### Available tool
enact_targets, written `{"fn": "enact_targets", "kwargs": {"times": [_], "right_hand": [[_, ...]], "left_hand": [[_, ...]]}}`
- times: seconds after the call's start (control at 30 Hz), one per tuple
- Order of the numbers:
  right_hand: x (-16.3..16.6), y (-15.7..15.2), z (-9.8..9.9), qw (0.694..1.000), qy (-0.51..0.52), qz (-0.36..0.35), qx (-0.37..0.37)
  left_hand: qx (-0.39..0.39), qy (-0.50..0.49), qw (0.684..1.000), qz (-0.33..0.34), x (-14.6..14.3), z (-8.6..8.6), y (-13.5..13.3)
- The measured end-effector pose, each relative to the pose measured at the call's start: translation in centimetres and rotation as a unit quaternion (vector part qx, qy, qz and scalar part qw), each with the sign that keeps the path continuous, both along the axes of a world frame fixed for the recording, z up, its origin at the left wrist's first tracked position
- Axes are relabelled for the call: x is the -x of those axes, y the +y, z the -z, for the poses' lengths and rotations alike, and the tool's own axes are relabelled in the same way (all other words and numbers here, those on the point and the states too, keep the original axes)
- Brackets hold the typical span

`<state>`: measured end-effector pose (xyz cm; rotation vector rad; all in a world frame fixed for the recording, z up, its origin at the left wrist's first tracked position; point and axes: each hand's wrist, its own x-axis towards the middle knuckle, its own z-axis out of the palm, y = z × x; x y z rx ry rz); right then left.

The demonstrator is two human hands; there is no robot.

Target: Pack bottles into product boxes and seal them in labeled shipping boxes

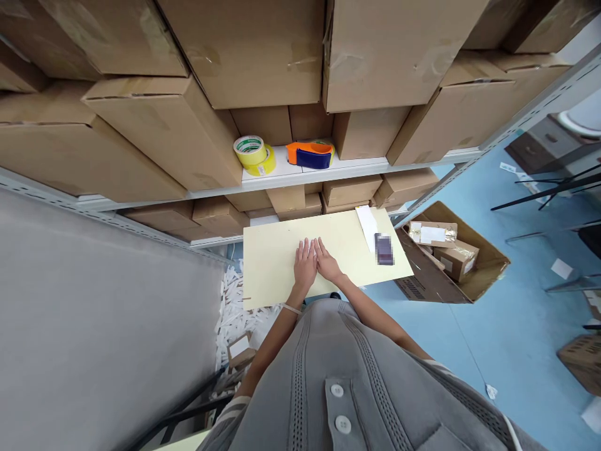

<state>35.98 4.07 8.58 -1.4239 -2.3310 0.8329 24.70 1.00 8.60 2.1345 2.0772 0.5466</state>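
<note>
Hands (305, 266) on tabletop (270, 260), open toward left edge (245, 266)

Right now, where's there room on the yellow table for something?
The widest free patch lies between the left grip and the left edge of the table. A smaller one lies between the right grip and the white paper. The right end is crowded by that paper and a blurred dark rectangle; both grips cover the middle.

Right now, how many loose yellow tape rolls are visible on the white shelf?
2: the left yellow tape roll overlaps the right yellow tape roll, left of the orange-and-blue plastic dispenser. Others may be hidden.
</note>
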Motion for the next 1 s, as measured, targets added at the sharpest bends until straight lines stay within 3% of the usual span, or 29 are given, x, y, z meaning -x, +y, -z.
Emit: {"fn": "enact_targets", "kwargs": {"times": [0.23, 0.43, 0.6, 0.77, 0.87, 1.0], "right_hand": [[1.0, 0.2, 1.1, 0.985, 0.16, 0.016, 0.064], [2.8, 0.9, 1.3, 0.987, 0.149, 0.028, 0.054], [6.4, 1.7, 1.2, 0.988, 0.143, -0.017, 0.059], [11.6, 3.2, 0.9, 0.984, 0.126, -0.108, 0.063], [15.0, 4.3, 0.3, 0.987, 0.052, -0.148, 0.02], [18.7, 4.8, -0.8, 0.985, -0.047, -0.133, -0.099]], "left_hand": [[-0.001, 0.015, 1.0, 0.007, 0.4, -0.2, 0.1], [0.002, 0.013, 1.0, 0.011, 2.1, -0.8, 0.3], [-0.003, 0.007, 0.999, -0.043, 5.2, -0.6, 0.3], [0.004, 0.012, 0.995, -0.094, 10.3, -0.8, 0.2], [0.008, 0.024, 0.995, -0.092, 13.5, -1.1, 0.2], [0.012, 0.026, 0.99, -0.139, 16.2, -1.2, 0.5]]}}
